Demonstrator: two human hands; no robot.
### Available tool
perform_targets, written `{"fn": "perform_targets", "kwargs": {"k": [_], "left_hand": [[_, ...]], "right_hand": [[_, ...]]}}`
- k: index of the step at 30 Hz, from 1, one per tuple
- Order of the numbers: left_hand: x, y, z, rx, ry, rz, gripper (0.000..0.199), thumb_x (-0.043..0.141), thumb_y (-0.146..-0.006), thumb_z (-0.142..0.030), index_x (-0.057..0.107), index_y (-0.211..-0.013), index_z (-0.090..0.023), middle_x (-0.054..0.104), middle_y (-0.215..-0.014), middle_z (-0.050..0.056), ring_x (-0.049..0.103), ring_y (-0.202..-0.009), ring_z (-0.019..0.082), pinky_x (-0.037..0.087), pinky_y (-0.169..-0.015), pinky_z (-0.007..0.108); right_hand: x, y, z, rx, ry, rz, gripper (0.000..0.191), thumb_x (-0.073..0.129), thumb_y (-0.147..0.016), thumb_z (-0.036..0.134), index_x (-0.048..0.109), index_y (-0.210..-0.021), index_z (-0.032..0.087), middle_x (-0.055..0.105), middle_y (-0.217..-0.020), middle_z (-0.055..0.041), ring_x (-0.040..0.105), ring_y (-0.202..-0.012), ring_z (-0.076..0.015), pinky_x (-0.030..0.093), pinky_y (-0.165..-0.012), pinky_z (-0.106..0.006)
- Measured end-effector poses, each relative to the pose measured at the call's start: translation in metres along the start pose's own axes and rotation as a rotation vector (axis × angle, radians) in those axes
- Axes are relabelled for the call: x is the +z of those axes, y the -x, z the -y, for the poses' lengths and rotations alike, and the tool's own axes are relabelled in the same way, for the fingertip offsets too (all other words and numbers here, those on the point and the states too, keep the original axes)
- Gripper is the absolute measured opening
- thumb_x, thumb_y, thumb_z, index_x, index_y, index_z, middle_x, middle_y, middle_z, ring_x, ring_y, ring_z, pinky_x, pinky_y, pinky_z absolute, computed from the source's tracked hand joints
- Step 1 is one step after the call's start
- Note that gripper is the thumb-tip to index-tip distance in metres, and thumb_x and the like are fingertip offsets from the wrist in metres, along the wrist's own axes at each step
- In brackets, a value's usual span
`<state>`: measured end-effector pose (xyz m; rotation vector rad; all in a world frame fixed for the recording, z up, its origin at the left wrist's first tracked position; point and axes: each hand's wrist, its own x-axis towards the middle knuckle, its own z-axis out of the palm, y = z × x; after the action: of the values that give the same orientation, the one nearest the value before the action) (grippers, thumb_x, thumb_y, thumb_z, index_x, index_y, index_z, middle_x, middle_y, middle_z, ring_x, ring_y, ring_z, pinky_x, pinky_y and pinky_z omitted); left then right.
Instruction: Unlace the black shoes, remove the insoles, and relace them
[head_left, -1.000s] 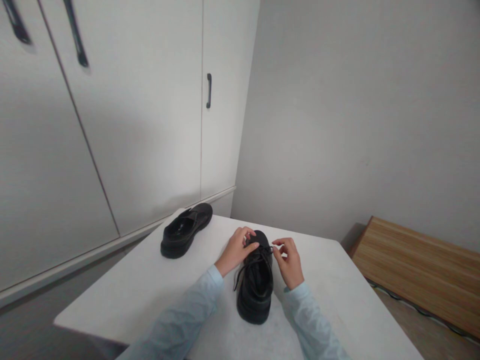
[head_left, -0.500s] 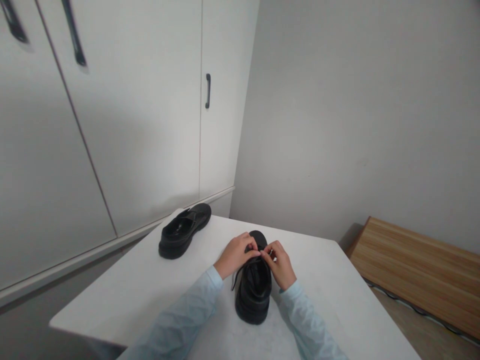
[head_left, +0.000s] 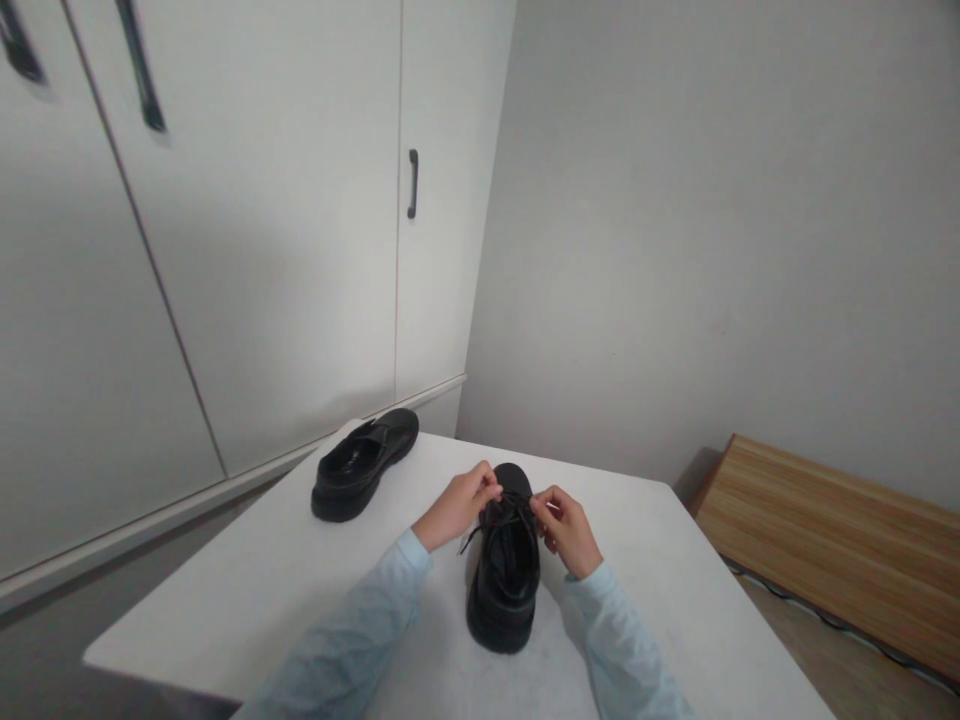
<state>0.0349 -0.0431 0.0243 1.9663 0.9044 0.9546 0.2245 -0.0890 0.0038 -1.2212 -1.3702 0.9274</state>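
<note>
A black lace-up shoe (head_left: 501, 605) stands upright on the white table, its heel toward me and toe pointing away. At the left side of its lacing, my left hand (head_left: 459, 508) pinches a black shoelace between thumb and fingers. On the right side my right hand (head_left: 568, 530) is closed in a pinch on the lace too. Dark laces (head_left: 515, 503) cross the top of the shoe between the two hands, and a loose end hangs over its left side. A second black shoe (head_left: 345, 495) sits apart at the table's far left, pointing away to the right.
The white table (head_left: 247, 620) has its far edge near a grey wall (head_left: 675, 250). White cupboard doors (head_left: 285, 230) with dark handles rise at the left. Beyond the table's right edge lies a wood-grain board (head_left: 832, 540), with a dark cable (head_left: 825, 620) along its lower edge.
My hands have moved apart, the left one leftward and the right one slightly rightward, drawing the lace out between them. The laces over the shoe are now more exposed.
</note>
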Motion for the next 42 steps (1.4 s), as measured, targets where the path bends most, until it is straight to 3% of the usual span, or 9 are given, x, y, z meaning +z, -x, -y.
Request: {"fn": "perform_targets", "kwargs": {"k": [4,9,13,18,25,32,42], "left_hand": [[0.0,0.0,0.005,-0.105,0.312,0.068,0.019,0.05,-0.081,-0.034,0.04,-0.077,-0.019,0.06,-0.072,0.001,0.045,-0.048,0.008,0.035,-0.048,0.021],[0.005,0.0,0.006,-0.181,0.503,0.106,0.017,0.05,-0.079,-0.03,0.049,-0.087,-0.015,0.05,-0.065,-0.003,0.045,-0.049,0.007,0.035,-0.049,0.019],[0.008,-0.002,0.003,-0.174,0.403,0.097,0.021,0.047,-0.08,-0.031,0.058,-0.082,-0.012,0.044,-0.054,-0.005,0.041,-0.047,0.007,0.03,-0.047,0.019],[0.009,-0.001,-0.002,-0.059,0.141,0.042,0.023,0.06,-0.075,-0.035,0.064,-0.078,-0.012,0.062,-0.074,0.004,0.054,-0.068,0.014,0.04,-0.061,0.023],[0.015,0.001,0.0,-0.01,-0.084,-0.04,0.013,0.063,-0.073,-0.028,0.064,-0.075,-0.015,0.063,-0.074,0.002,0.055,-0.068,0.014,0.041,-0.063,0.023],[0.02,0.001,0.001,0.012,-0.18,-0.074,0.011,0.059,-0.075,-0.028,0.06,-0.073,-0.017,0.061,-0.073,0.001,0.055,-0.069,0.014,0.041,-0.064,0.024],[0.026,0.002,-0.003,0.09,-0.319,-0.029,0.017,0.039,-0.087,-0.024,0.048,-0.074,-0.019,0.051,-0.076,0.002,0.05,-0.076,0.017,0.038,-0.07,0.028]], "right_hand": [[0.0,0.0,0.001,0.102,-0.227,0.044,0.036,0.07,-0.066,0.046,0.047,-0.064,0.019,0.057,-0.054,0.0033,0.04,-0.034,-0.0048,0.022,-0.028,-0.015],[0.003,0.001,0.001,0.209,-0.492,0.026,0.036,0.078,-0.055,0.033,0.048,-0.066,0.017,0.063,-0.06,0.0012,0.035,-0.031,-0.0003,0.015,-0.026,-0.012],[0.003,0.001,0.004,0.254,-0.62,0.027,0.04,0.078,-0.055,0.026,0.05,-0.083,0.019,0.061,-0.058,0.0039,0.035,-0.034,-0.0015,0.015,-0.027,-0.01],[0.003,0.001,0.006,0.27,-0.658,0.038,0.038,0.076,-0.056,0.025,0.05,-0.083,0.02,0.057,-0.057,0.0063,0.033,-0.033,-0.0012,0.016,-0.026,-0.01],[0.006,-0.002,-0.004,0.18,-0.418,-0.025,0.038,0.074,-0.062,0.045,0.051,-0.075,0.018,0.053,-0.054,0.007,0.036,-0.03,-0.002,0.019,-0.026,-0.012],[0.007,-0.001,0.0,0.073,-0.082,-0.067,0.039,0.074,-0.058,0.048,0.059,-0.071,0.015,0.05,-0.049,0.0056,0.037,-0.031,-0.0051,0.026,-0.028,-0.018],[0.01,-0.001,-0.006,-0.162,0.18,-0.178,0.03,0.065,-0.07,0.045,0.054,-0.061,0.019,0.054,-0.062,-0.0004,0.049,-0.058,-0.0138,0.04,-0.051,-0.024]]}}
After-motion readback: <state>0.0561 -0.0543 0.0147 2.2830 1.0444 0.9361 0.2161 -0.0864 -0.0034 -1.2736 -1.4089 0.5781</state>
